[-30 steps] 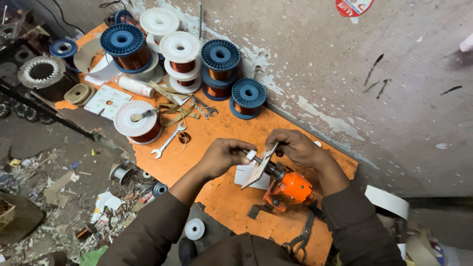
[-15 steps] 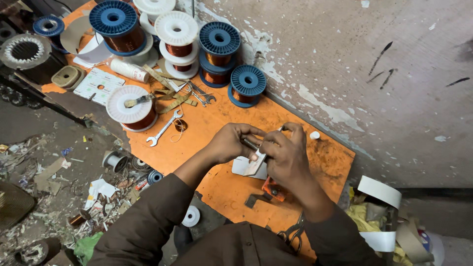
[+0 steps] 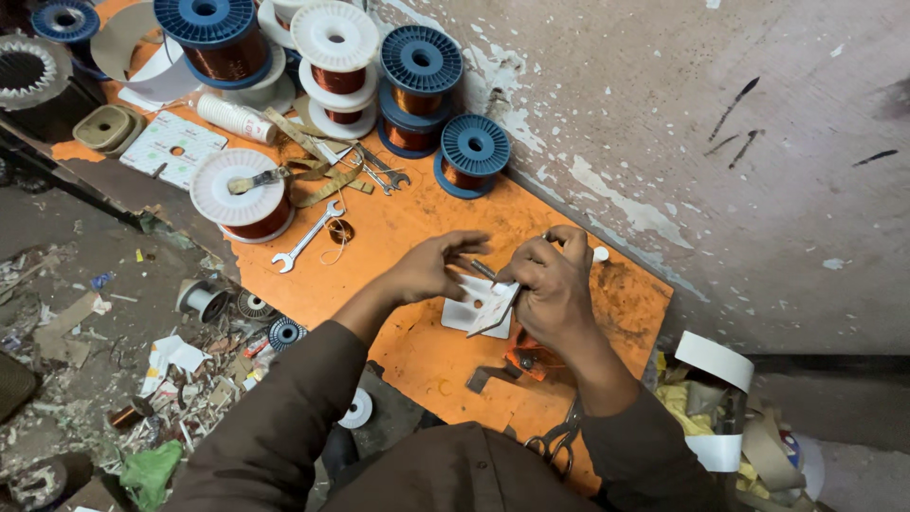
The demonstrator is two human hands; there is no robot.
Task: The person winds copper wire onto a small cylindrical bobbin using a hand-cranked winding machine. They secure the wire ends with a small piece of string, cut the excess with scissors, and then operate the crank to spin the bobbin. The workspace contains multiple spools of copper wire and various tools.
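Your right hand [image 3: 550, 284] is closed around a folded white card [image 3: 495, 308], held just above the orange table [image 3: 398, 228]. Your left hand [image 3: 431, 268] has loosely curled fingers touching the card's edge near a wrench [image 3: 305, 237].

Orange surface [image 3: 398, 237]: left hand [image 3: 431, 268] and right hand [image 3: 550, 284] at white card piece [image 3: 495, 308]; spanner [image 3: 305, 237], copper-wire spools [image 3: 417, 85] beyond.

Glossy copper wire [image 3: 223, 64] (plastic spools [image 3: 422, 59]), scuffed matt orange bench [image 3: 398, 228].
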